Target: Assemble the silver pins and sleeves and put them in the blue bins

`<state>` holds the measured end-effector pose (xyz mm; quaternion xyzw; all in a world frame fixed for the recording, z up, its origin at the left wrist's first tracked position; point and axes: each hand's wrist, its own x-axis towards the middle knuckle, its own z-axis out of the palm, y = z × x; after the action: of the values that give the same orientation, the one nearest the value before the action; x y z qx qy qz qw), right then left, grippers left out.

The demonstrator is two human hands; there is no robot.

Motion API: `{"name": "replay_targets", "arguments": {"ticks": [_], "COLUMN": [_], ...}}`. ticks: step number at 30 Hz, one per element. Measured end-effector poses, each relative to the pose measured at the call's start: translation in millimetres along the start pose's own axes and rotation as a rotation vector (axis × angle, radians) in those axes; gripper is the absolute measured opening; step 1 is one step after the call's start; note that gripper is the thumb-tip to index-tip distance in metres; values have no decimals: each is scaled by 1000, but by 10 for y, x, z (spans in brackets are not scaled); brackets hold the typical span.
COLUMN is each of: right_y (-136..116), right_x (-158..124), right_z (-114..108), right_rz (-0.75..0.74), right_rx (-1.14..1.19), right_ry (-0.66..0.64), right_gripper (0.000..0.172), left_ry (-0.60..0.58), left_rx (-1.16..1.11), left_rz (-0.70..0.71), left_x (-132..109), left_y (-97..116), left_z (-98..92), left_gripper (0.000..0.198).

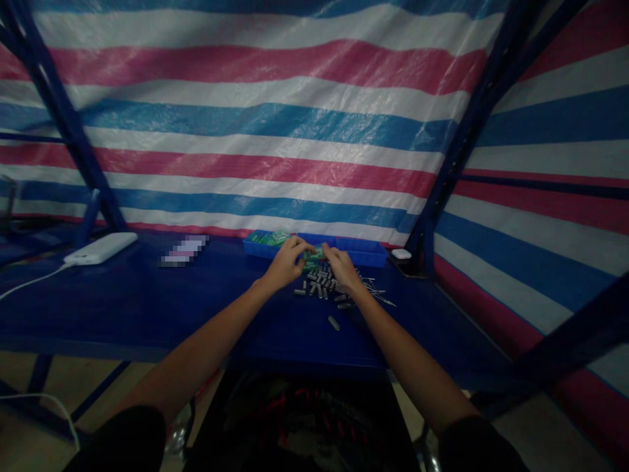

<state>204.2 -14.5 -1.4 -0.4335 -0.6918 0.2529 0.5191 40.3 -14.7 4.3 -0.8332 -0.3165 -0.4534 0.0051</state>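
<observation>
at the left of the frame, a white rounded-edged plastic block with a cable (103, 249) lies on the dark blue smooth-topped desk (196, 314), well apart from the work. near the centre, green flat pieces (268, 238) lie in the left part of a long blue plastic tray (376, 259). just before it, the bent left hand (285, 263) appears to pinch one side of a small green piece (314, 253), whose exact shape is too blurred to tell; the fingertips of the right hand (343, 270) seem to grip its other side. for good work, the left hand would best steady the piece while the right does the finer moves, both wrists low and pressure light. under and beside the hands spreads a heap of small grey metallic cylinders (320, 288), so the forearms should keep off it; right of these, thin silvery rods (383, 295) fan out and could snag a wrist.
</observation>
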Motion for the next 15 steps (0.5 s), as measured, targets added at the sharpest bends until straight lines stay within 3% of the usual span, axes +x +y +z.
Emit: {"name": "replay_targets", "arguments": {"ticks": [3, 6, 9, 11, 15], "right_y": [-6, -7, -18, -25, -30], "right_x": [216, 403, 420, 341, 170], "right_z": [27, 81, 153, 192, 209], "right_rz": [76, -17, -129, -181, -284], "right_rx": [49, -33, -147, -231, -402], "right_ry": [-91, -72, 70, 115, -19], "right_gripper": [44, 38, 34, 30, 30], "left_ry": [37, 88, 126, 133, 68], "left_rx": [43, 3, -82, -204, -592], "left_rz": [50, -28, -251, -462, -832], "left_x": [5, 16, 29, 37, 53], "left_y": [8, -31, -100, -142, -193], "left_z": [-19, -22, -13, -2, 8], "left_gripper": [30, 28, 20, 29, 51]}}
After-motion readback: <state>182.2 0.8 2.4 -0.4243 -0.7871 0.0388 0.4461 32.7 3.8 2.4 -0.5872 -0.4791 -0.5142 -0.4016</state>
